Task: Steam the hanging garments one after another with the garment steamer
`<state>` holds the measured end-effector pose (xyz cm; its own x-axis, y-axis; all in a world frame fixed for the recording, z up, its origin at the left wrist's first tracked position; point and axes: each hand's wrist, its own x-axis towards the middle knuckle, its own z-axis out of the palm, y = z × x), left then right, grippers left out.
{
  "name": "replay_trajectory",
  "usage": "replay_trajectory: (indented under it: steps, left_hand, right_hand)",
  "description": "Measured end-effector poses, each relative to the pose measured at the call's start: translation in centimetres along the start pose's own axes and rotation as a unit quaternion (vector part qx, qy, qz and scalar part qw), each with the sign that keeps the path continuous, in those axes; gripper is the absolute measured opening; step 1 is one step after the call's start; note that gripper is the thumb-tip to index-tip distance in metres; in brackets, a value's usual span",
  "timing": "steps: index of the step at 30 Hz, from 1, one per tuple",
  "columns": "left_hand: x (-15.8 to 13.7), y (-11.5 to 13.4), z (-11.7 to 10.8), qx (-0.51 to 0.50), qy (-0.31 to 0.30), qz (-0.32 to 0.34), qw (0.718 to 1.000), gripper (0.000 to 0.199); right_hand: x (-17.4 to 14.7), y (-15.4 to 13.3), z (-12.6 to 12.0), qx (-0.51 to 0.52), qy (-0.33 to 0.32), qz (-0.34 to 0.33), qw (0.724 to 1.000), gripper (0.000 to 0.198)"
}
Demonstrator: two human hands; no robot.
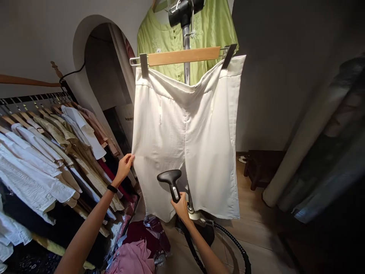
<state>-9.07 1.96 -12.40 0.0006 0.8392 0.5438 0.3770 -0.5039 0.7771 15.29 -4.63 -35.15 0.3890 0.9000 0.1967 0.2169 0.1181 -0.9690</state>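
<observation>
Fingers of the left hand [124, 164] pinch the smooth white shorts' [186, 140] left edge; the right hand [180, 207] wraps the black steamer head's [170, 180] handle.

We see white shorts [188, 140] hanging flat from a wooden clip hanger [184, 56], waistband up, legs down, their left edge pinched. In front of the lower legs we see a black garment steamer head [170, 179], handle upright, held low.

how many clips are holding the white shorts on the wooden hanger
2: the left clip pinches the white shorts at the waistband's left corner, the right clip at its right corner, both on the wooden hanger.
</observation>
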Motion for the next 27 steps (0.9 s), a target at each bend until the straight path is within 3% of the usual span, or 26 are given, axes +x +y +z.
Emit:
replay_trajectory:
  steps: [3, 5, 8, 11, 13, 16, 20, 27]
  left_hand:
    - [0.4, -0.2, -0.1, -0.02, 0.017, -0.011, 1.0, 0.042]
    - [0.6, -0.4, -0.3, -0.022, 0.026, -0.012, 0.999, 0.041]
    - [0.6, -0.6, -0.5, -0.02, 0.036, -0.012, 0.999, 0.04]
    - [0.3, -0.5, -0.8, -0.018, 0.041, -0.009, 0.999, 0.04]
    - [0.0, -0.3, -1.0, -0.015, 0.041, -0.006, 0.999, 0.04]
    - [-0.5, 0.2, -1.4, -0.006, 0.038, 0.004, 0.999, 0.038]
    - [-0.9, 0.6, -1.9, 0.011, 0.029, 0.012, 0.999, 0.036]
    - [-1.1, 0.5, -2.0, 0.014, 0.01, 0.006, 1.0, 0.036]
  right_hand:
    - [-2.1, 0.0, -1.7, -0.006, 0.012, -0.013, 1.0, 0.04]
    - [-3.1, -1.8, -3.7, -0.01, 0.03, -0.034, 0.999, 0.042]
    - [-2.6, -7.8, -7.1, -0.017, 0.074, -0.059, 0.995, 0.048]
    - [0.2, -15.6, -9.8, -0.02, 0.108, -0.087, 0.99, 0.054]
    - [2.8, -20.0, -10.5, -0.001, 0.125, -0.112, 0.986, 0.057]
    - [5.9, -23.9, -9.8, 0.055, 0.083, -0.139, 0.985, 0.053]
    - [7.2, -23.9, -7.6, 0.037, 0.064, -0.154, 0.985, 0.045]
    - [6.6, -18.2, -4.9, 0.02, 0.069, -0.145, 0.987, 0.044]
